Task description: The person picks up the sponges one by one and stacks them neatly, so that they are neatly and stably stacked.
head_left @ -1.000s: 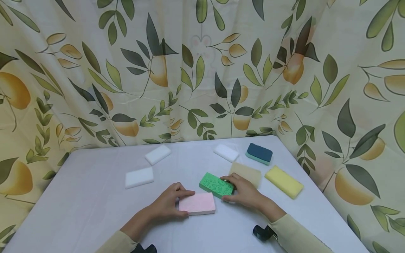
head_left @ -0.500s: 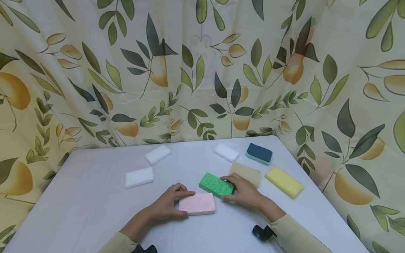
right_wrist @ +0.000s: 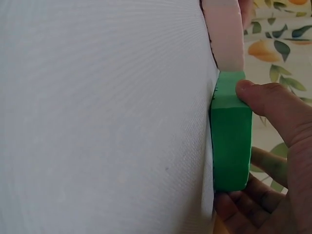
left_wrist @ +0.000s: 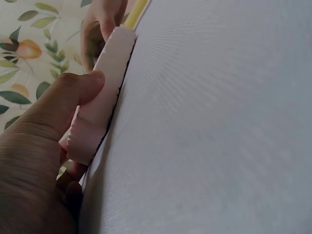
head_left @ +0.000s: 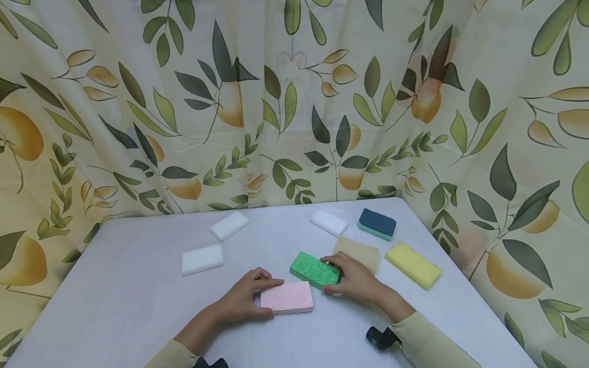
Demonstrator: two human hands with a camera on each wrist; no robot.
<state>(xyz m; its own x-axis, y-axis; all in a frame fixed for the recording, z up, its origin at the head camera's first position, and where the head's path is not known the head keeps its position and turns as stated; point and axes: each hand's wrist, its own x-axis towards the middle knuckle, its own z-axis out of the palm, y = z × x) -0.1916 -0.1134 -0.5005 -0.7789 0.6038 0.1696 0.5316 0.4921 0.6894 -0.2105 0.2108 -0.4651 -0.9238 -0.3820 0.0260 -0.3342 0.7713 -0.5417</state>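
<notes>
A pink sponge [head_left: 291,296] lies flat on the white-covered table, and my left hand [head_left: 246,297] holds its left end, thumb on the near side and fingers at the far edge. The left wrist view shows the thumb pressed against the side of this pink sponge [left_wrist: 108,63], which has a dark layer underneath. Just behind and to the right is a green sponge [head_left: 313,269] with a line pattern on top. My right hand [head_left: 358,280] grips its right end; in the right wrist view the thumb rests on a side of the green sponge [right_wrist: 231,146].
Right of the hands lie a beige pad [head_left: 356,251], a yellow sponge [head_left: 413,265] and a dark blue and teal sponge [head_left: 377,223]. White sponges lie at the back [head_left: 329,223] and left [head_left: 202,259]. A patterned curtain [head_left: 294,128] hangs behind the table.
</notes>
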